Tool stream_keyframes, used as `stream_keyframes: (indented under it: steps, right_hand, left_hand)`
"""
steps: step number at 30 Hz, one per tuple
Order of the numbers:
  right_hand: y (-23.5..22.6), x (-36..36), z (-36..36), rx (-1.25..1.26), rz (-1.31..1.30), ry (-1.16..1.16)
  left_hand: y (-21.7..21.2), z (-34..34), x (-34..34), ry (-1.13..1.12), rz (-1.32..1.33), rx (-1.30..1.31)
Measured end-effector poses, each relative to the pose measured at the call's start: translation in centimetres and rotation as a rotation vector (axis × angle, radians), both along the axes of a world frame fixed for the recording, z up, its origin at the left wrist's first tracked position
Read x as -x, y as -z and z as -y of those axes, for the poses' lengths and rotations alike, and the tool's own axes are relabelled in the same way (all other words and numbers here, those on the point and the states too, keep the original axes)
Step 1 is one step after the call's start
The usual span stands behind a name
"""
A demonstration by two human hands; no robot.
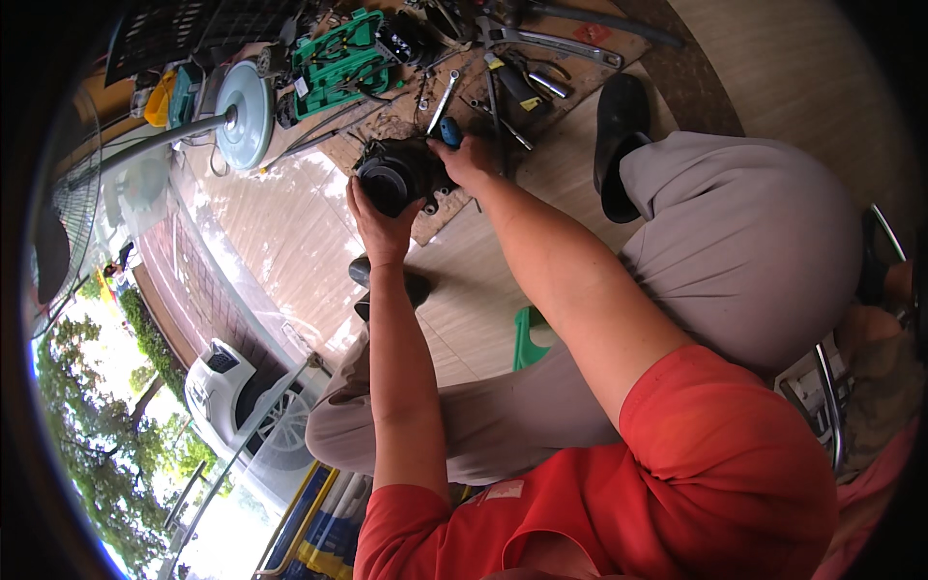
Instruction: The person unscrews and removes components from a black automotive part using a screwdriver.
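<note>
A dark, greasy machine part with a round black opening [388,185] rests at the near edge of the work board. Around its near side curl the fingers of my left hand [384,230], closed on it. My right hand [468,160] is closed at the part's right side, gripping a tool with a blue handle [449,132]. The tool's working end is hidden, so its kind does not show. Just beyond lies a silver wrench [444,101]. To the right of my right hand is a thin metal bar with a socket end [515,138].
A green tool case [340,60] lies open at the far left of the board. Near it stands a fan with a round pale base [243,116]. A large adjustable wrench [556,41] and a yellow-black knife [515,82] lie at the far right. A green stool [529,340] sits below.
</note>
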State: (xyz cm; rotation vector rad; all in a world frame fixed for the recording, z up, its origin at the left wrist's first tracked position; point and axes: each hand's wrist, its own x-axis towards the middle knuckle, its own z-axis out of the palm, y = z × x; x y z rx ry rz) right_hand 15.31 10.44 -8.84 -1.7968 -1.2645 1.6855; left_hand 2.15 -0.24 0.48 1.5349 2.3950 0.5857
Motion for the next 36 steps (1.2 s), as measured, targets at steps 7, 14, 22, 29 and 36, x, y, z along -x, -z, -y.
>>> stream_keyframes:
  steps: [7,14,22,29,36]
  right_hand:
    - [1.5,0.6,0.2,-0.012,-0.023,-0.003]
    - [1.5,0.4,0.0,0.005,-0.002,-0.05]
    - [1.6,0.4,0.0,0.027,-0.022,-0.059]
    - [2.1,0.6,0.0,0.012,-0.004,-0.05]
    - [2.6,0.7,0.1,0.031,-0.026,-0.04]
  left_hand:
    - [-0.8,-0.7,-0.7,0.032,-0.043,0.015]
    - [-0.7,-1.3,-0.4,0.09,-0.076,-0.017]
    - [-0.6,-1.4,-0.1,0.096,-0.045,-0.021]
    - [-1.1,-1.9,-0.6,0.076,-0.057,0.006]
    - [-1.1,-2.1,-0.9,0.022,-0.048,0.016]
